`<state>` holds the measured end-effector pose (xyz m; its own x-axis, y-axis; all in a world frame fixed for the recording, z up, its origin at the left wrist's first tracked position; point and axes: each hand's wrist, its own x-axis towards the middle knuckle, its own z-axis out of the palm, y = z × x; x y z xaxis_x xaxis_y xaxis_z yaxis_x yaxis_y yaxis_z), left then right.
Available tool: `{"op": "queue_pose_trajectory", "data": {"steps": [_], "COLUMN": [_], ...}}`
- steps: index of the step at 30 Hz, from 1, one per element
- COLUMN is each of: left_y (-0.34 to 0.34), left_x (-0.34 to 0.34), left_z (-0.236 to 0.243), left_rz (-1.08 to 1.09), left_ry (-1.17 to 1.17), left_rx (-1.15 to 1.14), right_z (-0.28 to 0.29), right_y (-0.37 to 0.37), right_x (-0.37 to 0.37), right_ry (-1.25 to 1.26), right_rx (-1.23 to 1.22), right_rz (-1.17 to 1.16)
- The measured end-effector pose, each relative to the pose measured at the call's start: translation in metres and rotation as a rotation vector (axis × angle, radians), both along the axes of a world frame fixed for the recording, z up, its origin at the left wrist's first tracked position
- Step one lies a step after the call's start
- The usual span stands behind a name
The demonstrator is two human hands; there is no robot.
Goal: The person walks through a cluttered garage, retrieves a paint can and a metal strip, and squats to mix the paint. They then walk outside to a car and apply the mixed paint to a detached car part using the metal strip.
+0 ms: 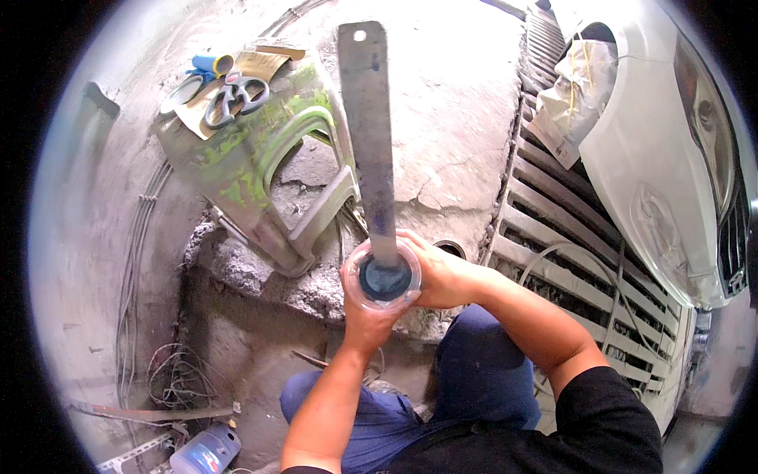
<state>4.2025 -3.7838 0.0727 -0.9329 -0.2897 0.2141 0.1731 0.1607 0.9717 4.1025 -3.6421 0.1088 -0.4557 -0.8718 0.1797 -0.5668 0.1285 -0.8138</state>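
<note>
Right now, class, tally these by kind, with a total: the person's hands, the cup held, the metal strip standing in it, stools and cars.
Left hand and right hand: 2
Cup: 1
Metal strip: 1
Stool: 1
Car: 1
Total: 6

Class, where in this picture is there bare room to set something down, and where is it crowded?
Bare: the concrete slab, between the metal blade and the slatted grating, beyond the right hand. Crowded: the stool top, under scissors, a blue-yellow roll and paper.

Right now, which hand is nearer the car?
Right. The right hand holds the cup on the side toward the car; the left hand holds it farther left.
</note>
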Motion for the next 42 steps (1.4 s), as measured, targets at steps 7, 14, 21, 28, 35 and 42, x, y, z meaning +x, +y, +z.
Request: {"op": "queue_pose_trajectory", "data": {"steps": [7,14,21,28,35,42], "left_y": [-0.018,-0.027,-0.045,-0.056,-0.053,-0.058], "left_x": [0.005,0.004,0.003,0.007,0.007,0.005], "left_z": [-0.004,0.000,-0.017,-0.027,-0.006,-0.017], "left_rz": [0.109,0.091,0.219,0.204,0.290,0.349], "left_ry": [0.092,0.086,0.110,0.131,0.138,0.201], "left_rx": [-0.241,-0.119,0.011,0.034,-0.085,-0.083], "right_z": [0.031,0.102,0.108,0.047,0.011,0.012], "right_y": [0.016,-0.026,-0.012,0.013,0.025,0.036], "right_x": [-0.029,-0.029,-0.028,-0.038,-0.041,-0.050], "right_ry": [-0.047,-0.242,-0.217,-0.659,-0.830,-0.795], "right_rx": [0.045,-0.293,-0.416,-0.652,-0.654,-0.601], "right_rz": [-0.098,-0.367,-0.698,-0.845,-0.946,-0.970]}}
